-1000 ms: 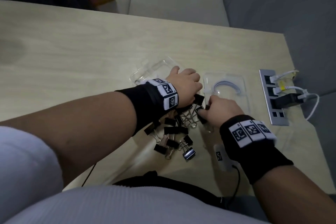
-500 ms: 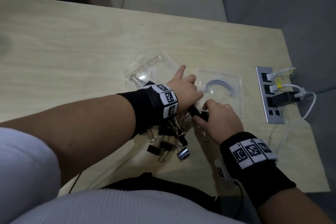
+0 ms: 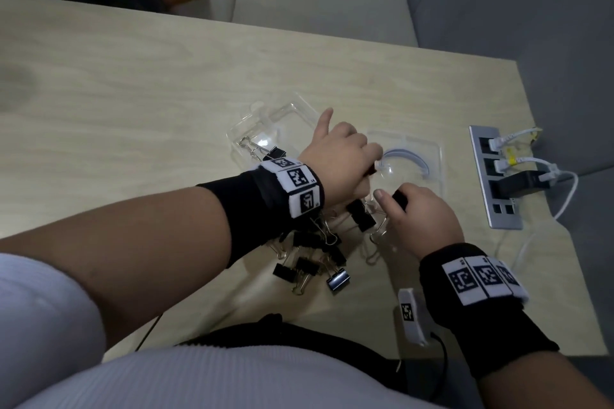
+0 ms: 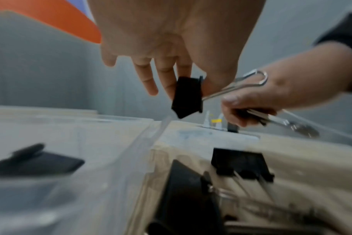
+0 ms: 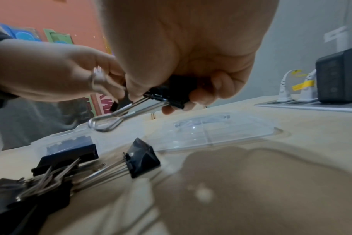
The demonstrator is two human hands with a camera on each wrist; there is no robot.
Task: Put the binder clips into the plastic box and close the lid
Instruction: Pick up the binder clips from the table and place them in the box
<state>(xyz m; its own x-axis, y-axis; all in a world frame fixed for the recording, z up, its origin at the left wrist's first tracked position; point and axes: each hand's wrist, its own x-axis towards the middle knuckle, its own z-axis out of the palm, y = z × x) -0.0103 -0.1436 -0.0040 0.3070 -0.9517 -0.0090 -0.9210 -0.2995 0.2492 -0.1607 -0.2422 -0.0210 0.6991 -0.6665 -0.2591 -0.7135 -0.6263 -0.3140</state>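
Note:
A clear plastic box (image 3: 282, 119) lies open on the table with one black binder clip (image 3: 269, 152) in it. Its clear lid (image 3: 432, 156) lies just right of it. A pile of black binder clips (image 3: 315, 256) sits in front of the box, partly hidden under my left wrist. My left hand (image 3: 368, 167) hovers between box and lid and pinches a binder clip (image 4: 188, 97) between thumb and fingers. My right hand (image 3: 392, 202), just above the table near the lid's front edge, grips another binder clip (image 5: 171, 95), wire handles pointing left.
A grey power strip (image 3: 491, 176) with white cables and a black plug (image 3: 518, 186) is set into the table at the right. A small white tagged device (image 3: 410, 312) with a cable lies near the front edge. Beige chairs (image 3: 319, 0) stand beyond the far edge.
Both hands have risen off the pile, each with a clip. The left hand has moved away from the pile, to between box and lid; the right has drawn back slightly.

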